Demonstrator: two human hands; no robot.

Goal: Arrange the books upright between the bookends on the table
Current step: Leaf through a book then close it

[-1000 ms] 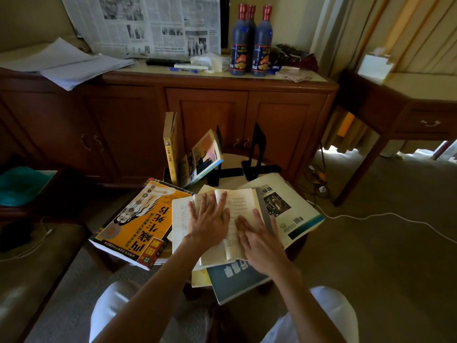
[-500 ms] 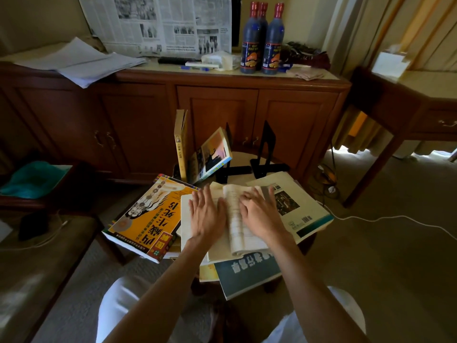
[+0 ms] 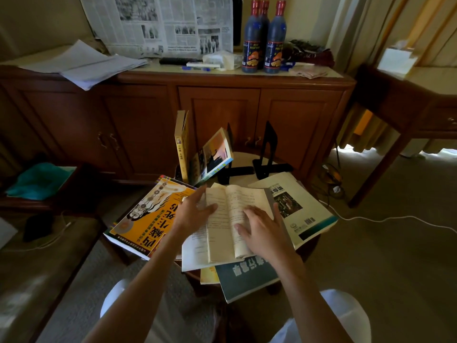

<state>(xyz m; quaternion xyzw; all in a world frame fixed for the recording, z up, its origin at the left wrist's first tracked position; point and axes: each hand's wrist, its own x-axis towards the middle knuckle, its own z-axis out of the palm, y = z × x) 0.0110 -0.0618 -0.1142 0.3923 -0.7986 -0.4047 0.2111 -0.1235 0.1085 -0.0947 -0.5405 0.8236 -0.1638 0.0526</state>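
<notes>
While the open book (image 3: pixel 237 219) lies flat in the middle of the small round counter (image 3: pixel 243 160), I see my left hand (image 3: pixel 191 214) spread on its left page, fingers straight and relaxed, gripping nothing. My right hand (image 3: pixel 263 229) rests flat on the right page, fingers straight too, pressing on the curved, cream paper.

The pages are matte and printed with fine text. Left of it lies a thick glossy orange book (image 3: pixel 148 216) with large black characters, hanging past the counter edge. To the right lies a pale book (image 3: pixel 296 206) with a small photo and a teal band along its edge. Under the open book, toward me, a dark teal book (image 3: pixel 247 278) sticks out, and a yellow corner (image 3: pixel 209 276) of another shows beside it.

At the back, one yellow book (image 3: pixel 181 144) stands upright, and a book with a sunset cover (image 3: pixel 214 154) leans tilted against the left black bookend (image 3: pixel 231 167). The right bookend (image 3: pixel 268 149), thin bent black metal, stands just beside the first; the gap between the two holds no book. I count two bookends and seven books.

Behind the counter stands a polished wooden cabinet (image 3: pixel 220 115) carrying three dark bottles (image 3: pixel 264 38) with red caps, a newspaper (image 3: pixel 163 23) propped against the wall, and loose white papers (image 3: pixel 84 63). A white cable (image 3: pixel 385 219) runs over the carpet at the right.
</notes>
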